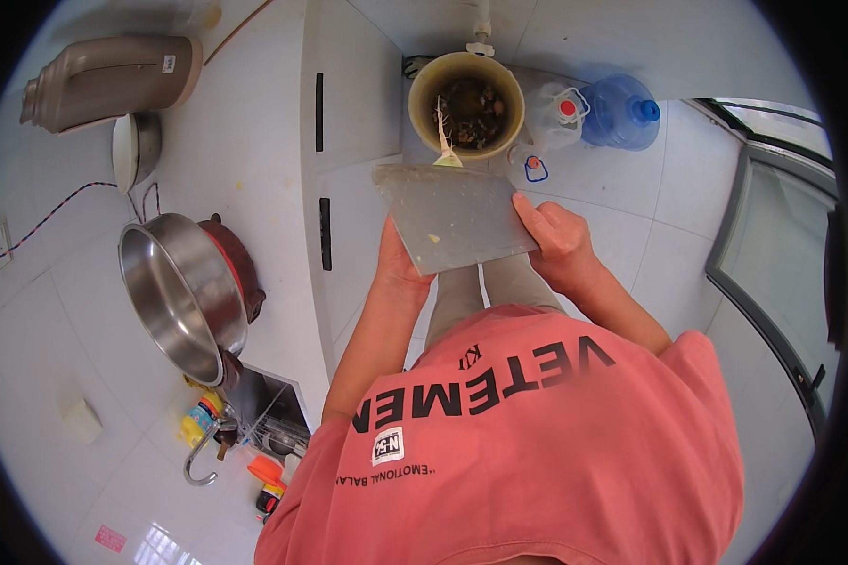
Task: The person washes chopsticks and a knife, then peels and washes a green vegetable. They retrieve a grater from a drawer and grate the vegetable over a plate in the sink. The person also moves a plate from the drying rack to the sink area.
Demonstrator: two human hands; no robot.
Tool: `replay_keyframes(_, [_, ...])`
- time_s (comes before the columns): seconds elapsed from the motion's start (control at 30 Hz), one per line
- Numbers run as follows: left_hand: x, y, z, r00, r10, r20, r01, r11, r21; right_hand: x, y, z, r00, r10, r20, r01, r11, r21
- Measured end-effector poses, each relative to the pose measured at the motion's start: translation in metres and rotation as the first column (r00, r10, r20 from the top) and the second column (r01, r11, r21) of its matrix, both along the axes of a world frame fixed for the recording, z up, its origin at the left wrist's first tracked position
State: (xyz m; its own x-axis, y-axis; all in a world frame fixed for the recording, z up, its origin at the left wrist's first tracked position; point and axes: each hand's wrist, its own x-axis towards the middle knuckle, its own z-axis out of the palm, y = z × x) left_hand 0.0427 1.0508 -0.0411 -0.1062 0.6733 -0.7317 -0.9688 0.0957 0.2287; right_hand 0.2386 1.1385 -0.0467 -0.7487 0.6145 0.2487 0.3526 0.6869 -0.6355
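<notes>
My left hand (400, 256) and my right hand (558, 236) hold a flat grey rectangular plate (459, 219) between them; I cannot tell whether it is a cleaver's blade or a board. Small pale scraps cling to its surface. The left fingers are hidden beneath it, while the right thumb presses on its right edge. Past the plate's far edge shows a whitish root end (444, 134) with a greenish base, seen against the opening of a yellowish bucket (418, 106). Dark liquid and food scraps (470, 113) lie inside that bucket.
Beside the bucket stand a clear jug (555, 123) and a blue water bottle (618, 116). The white counter (275, 183) at left carries a steel pot (177, 296), a metal bowl (145, 148) and a thermos flask (113, 81). A framed glass panel (784, 247) stands at right.
</notes>
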Motion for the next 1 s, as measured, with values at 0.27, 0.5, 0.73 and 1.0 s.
replay_keyframes(0.27, [0.006, -0.002, 0.026, 0.946, -0.032, -0.323, 0.059, 0.995, 0.075, -0.01, 0.001, 0.028, 0.994, 0.05, -0.093, -0.042, 0.995, 0.093])
replay_keyframes(0.5, [0.005, 0.0, 0.039, 0.922, -0.023, -0.387, 0.063, 0.994, 0.091, -0.012, 0.0, 0.036, 0.995, 0.072, -0.075, -0.062, 0.989, 0.133])
replay_keyframes(0.73, [0.005, -0.002, 0.047, 0.95, 0.022, -0.311, 0.018, 0.992, 0.125, -0.003, 0.0, 0.016, 0.999, 0.008, -0.038, 0.0, 0.981, 0.192])
replay_keyframes(1.0, [-0.014, -0.02, 0.054, 0.901, -0.17, -0.398, 0.183, 0.983, -0.005, 0.022, 0.006, 0.007, 0.988, -0.144, 0.051, 0.146, 0.988, -0.047])
